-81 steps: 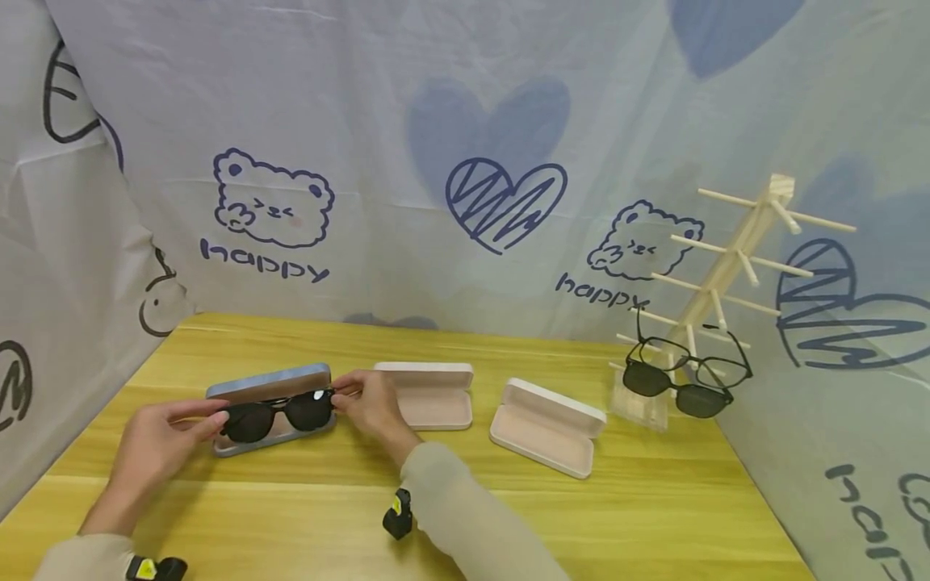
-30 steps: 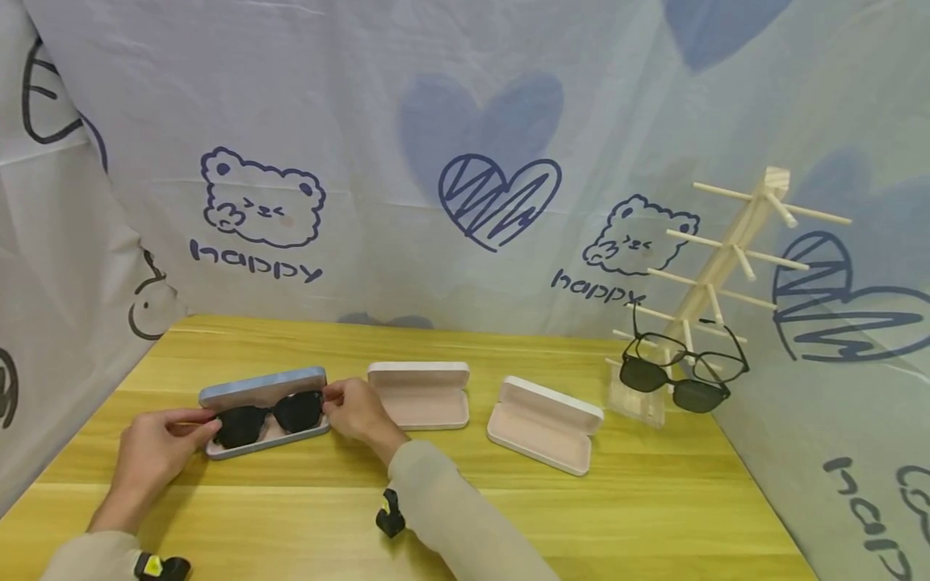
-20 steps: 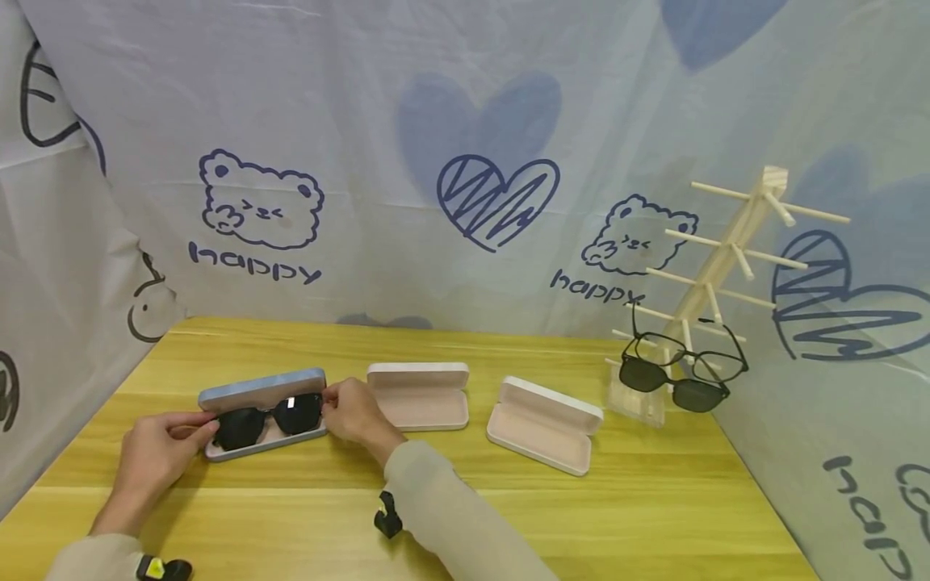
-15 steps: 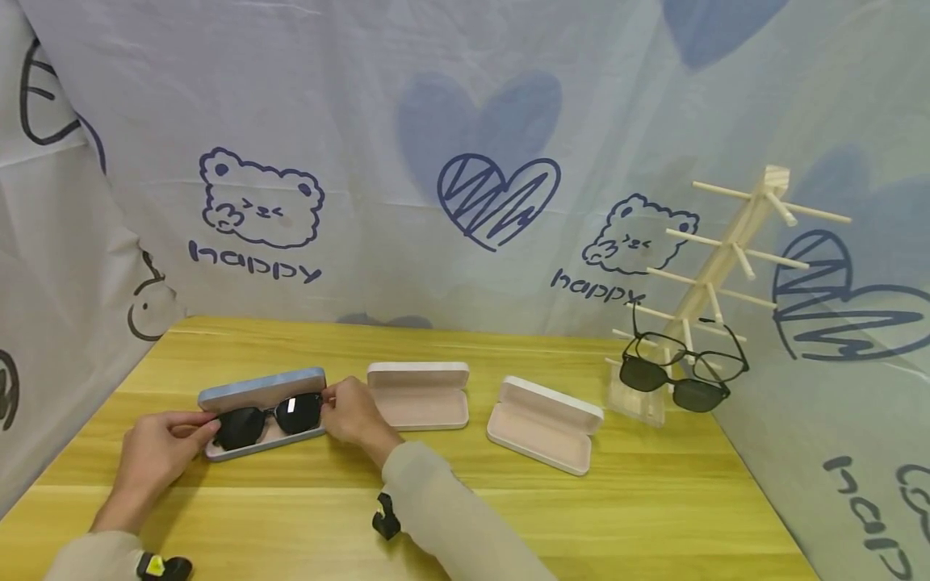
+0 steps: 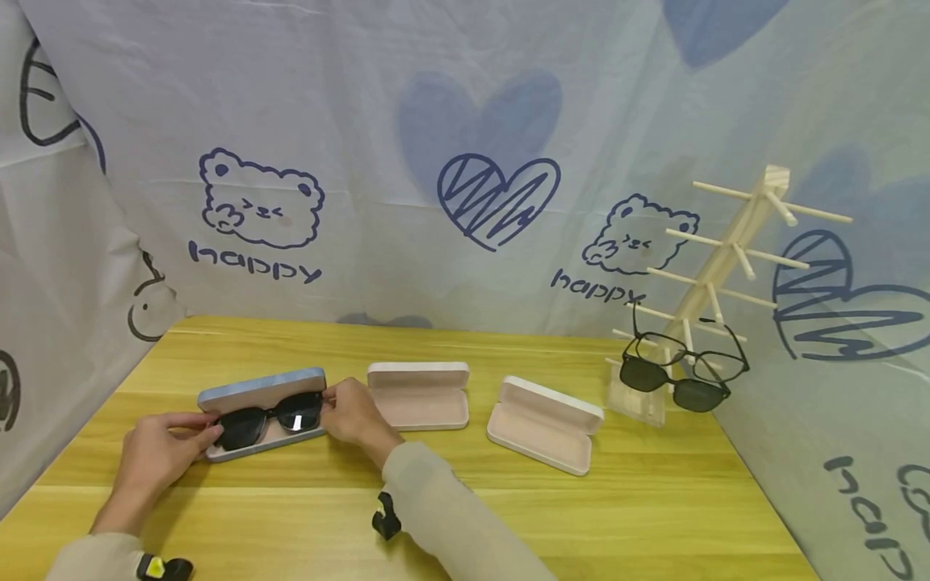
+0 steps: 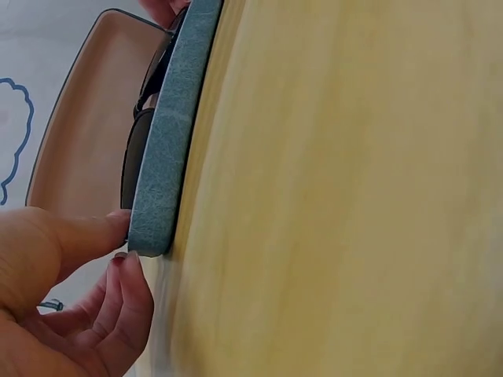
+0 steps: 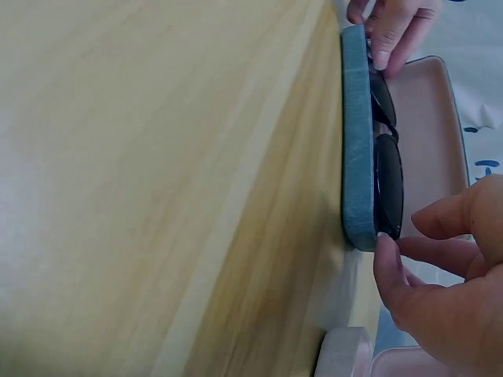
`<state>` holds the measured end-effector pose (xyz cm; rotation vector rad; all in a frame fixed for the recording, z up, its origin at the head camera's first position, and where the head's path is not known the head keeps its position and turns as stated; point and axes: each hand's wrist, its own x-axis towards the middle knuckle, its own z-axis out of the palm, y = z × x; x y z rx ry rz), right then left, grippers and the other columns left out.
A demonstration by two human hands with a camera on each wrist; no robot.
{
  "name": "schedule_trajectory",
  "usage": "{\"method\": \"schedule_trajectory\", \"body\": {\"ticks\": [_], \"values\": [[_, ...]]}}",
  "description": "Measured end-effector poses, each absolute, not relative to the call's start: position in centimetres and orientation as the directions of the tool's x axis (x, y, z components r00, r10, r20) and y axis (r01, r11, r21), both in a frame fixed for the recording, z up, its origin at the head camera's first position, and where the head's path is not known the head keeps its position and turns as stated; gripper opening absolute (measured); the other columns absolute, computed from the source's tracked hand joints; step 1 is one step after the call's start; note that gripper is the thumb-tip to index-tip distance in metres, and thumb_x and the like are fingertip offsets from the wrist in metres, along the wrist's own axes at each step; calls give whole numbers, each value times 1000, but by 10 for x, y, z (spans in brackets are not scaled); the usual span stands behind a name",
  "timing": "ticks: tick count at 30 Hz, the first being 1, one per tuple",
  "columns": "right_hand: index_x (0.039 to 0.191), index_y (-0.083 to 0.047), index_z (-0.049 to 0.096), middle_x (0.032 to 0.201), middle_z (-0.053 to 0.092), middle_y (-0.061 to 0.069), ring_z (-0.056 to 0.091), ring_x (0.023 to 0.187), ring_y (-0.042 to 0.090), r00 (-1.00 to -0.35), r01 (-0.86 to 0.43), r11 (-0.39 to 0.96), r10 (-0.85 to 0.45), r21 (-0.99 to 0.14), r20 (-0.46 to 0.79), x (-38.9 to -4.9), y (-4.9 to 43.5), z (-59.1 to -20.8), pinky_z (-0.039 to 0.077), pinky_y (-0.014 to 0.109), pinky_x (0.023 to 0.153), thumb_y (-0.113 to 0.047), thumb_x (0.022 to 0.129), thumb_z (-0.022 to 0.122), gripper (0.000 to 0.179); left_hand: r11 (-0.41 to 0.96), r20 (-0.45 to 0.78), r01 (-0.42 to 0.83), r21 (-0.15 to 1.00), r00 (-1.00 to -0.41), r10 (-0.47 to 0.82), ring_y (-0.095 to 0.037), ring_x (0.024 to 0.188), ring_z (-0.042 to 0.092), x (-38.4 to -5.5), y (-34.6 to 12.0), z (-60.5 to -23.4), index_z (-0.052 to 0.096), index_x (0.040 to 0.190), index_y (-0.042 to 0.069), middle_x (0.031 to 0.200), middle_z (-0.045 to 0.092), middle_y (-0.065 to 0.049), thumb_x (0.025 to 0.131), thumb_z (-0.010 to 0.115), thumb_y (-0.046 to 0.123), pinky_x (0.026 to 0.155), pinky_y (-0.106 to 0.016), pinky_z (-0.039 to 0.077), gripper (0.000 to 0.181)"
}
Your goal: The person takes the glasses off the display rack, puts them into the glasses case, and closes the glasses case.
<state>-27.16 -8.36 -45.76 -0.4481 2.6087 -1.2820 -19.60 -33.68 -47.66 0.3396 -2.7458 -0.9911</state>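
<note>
Dark-lensed sunglasses [image 5: 270, 418] lie in the lower half of an opened blue glasses case [image 5: 261, 387], their front facing up. At the left end of the frame, my left hand [image 5: 154, 452] pinches it with thumb and forefinger. My right hand [image 5: 358, 410] holds the opposite end by the fingertips, close to the case's corner. In the left wrist view the left thumb [image 6: 94, 236] touches the end of the sunglasses beside the case wall. From the right wrist, the right forefinger [image 7: 444, 216] appears lifted off the frame; the temples are hidden.
Two open white glasses cases [image 5: 420, 395] [image 5: 545, 425] with pale pink linings stand to the right. A wooden peg rack [image 5: 715, 274] at the far right carries clear-lensed glasses [image 5: 686, 355] and dark sunglasses [image 5: 672, 386]. A printed cloth [image 5: 378, 161] hangs behind the table.
Since the earliest frame, both hands have lowered the sunglasses from above the blue case into it. Over the last half second, the left-end fingers have shifted slightly and the lens reflection differs.
</note>
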Motion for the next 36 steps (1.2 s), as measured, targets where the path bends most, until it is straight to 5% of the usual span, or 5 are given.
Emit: {"method": "schedule_trajectory", "body": {"ticks": [3, 9, 14, 20, 36], "values": [[123, -1, 75, 123, 76, 7, 59, 78, 7, -944, -143, 580, -324, -802, -66, -272, -80, -453, 49, 19, 67, -8, 100, 61, 27, 717, 73, -155, 680, -958, -277, -3, 66, 71, -195, -338, -475, 77, 115, -4, 86, 80, -16, 94, 77, 28, 62, -26, 55, 39], [118, -3, 77, 119, 78, 7, 69, 118, 17, -954, -211, 619, -301, -756, 20, -275, -74, -441, 57, 26, 98, -16, 101, 61, 27, 717, 91, -174, 675, -945, -315, -4, 57, 68, -193, -343, -470, 75, 113, -7, 76, 79, -9, 99, 69, 27, 54, -17, 46, 37], [129, -6, 72, 114, 78, 7, 73, 105, 15, -960, -196, 599, -280, -776, 27, -274, -76, -434, 58, 24, 85, -23, 104, 60, 32, 664, 94, -176, 727, -932, -349, -2, 55, 70, -194, -345, -466, 66, 125, -12, 99, 78, -26, 106, 55, 34, 53, -18, 54, 51], [140, -17, 65, 110, 76, 6, 70, 92, 12, -966, -123, 527, -259, -841, -21, -274, -82, -441, 55, 24, 76, -27, 104, 63, 37, 571, 29, -150, 807, -956, -292, 5, 67, 70, -199, -344, -462, 48, 146, -13, 138, 54, -42, 107, 41, 53, 60, -30, 64, 77], [122, -20, 75, 87, 75, 3, 61, 70, 5, -975, -54, 403, -220, -913, -40, -280, -81, -452, 48, 22, 62, -41, 98, 69, 33, 552, -75, -195, 811, -970, -231, -8, 81, 77, -205, -344, -457, 40, 150, -14, 147, 42, -44, 105, 44, 60, 68, -31, 65, 87]]}}
